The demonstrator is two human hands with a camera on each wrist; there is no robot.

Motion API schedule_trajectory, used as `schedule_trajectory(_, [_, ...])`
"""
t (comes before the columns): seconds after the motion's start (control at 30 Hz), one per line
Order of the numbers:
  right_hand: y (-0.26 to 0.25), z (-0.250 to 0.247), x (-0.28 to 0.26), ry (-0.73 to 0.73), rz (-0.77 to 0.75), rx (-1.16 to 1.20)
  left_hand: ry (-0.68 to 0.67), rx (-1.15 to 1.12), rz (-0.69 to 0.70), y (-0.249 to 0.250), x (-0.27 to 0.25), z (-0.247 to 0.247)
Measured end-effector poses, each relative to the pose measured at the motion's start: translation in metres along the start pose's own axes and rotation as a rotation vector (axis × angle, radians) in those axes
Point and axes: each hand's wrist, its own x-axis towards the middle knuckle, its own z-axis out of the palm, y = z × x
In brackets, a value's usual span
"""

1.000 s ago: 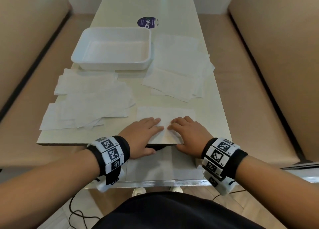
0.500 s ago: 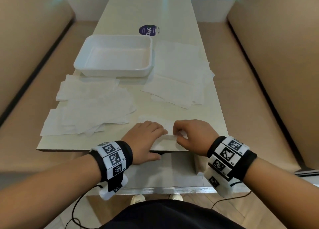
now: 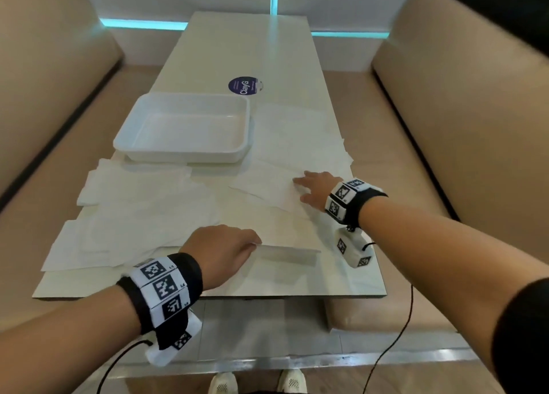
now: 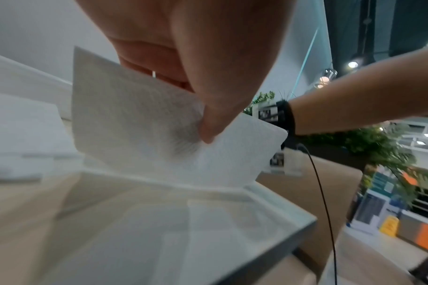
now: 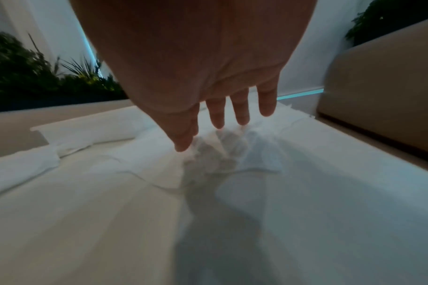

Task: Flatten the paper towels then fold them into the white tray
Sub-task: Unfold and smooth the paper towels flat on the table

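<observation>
While my left hand point(image 3: 225, 246) pinches the folded paper towel point(image 4: 159, 135) between thumb and curled fingers, the weak point is that pinch: it sits at one end, so the free end reaching away from my grip toward my right arm could sag or spring open on the way to the white tray point(image 3: 184, 128), which lies well beyond my grip, farther from me, and holds nothing so far. A loose hold could undo the fold; a hard squeeze could crumple it.

My right hand point(image 3: 316, 188) is spread wide, fingers straight, holding nothing, its fingertips point(image 5: 217, 123) coming down on the right-hand pile of towels point(image 3: 297, 156). Those sheets overlap and look thin, so I judge that a single drag could pull several at once or slide one off the desk point(image 3: 267, 52) edge just beside that wrist. With both hands busy in different places, I cannot watch each closely.

Seen from my left wrist, the held towel is white, faintly embossed, soft-edged and slightly bowed, lifted just clear of the desk. Another spread of unfolded sheets point(image 3: 133, 215) lies to the left of my grip, a few creased.
</observation>
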Motion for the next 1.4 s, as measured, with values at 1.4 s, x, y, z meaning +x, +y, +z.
schedule_trajectory(1.4, [-0.05, 0.069, -0.139, 0.102, -0.251, 0.105, 0.275, 0.058, -0.551, -0.111, 0.006, -0.003])
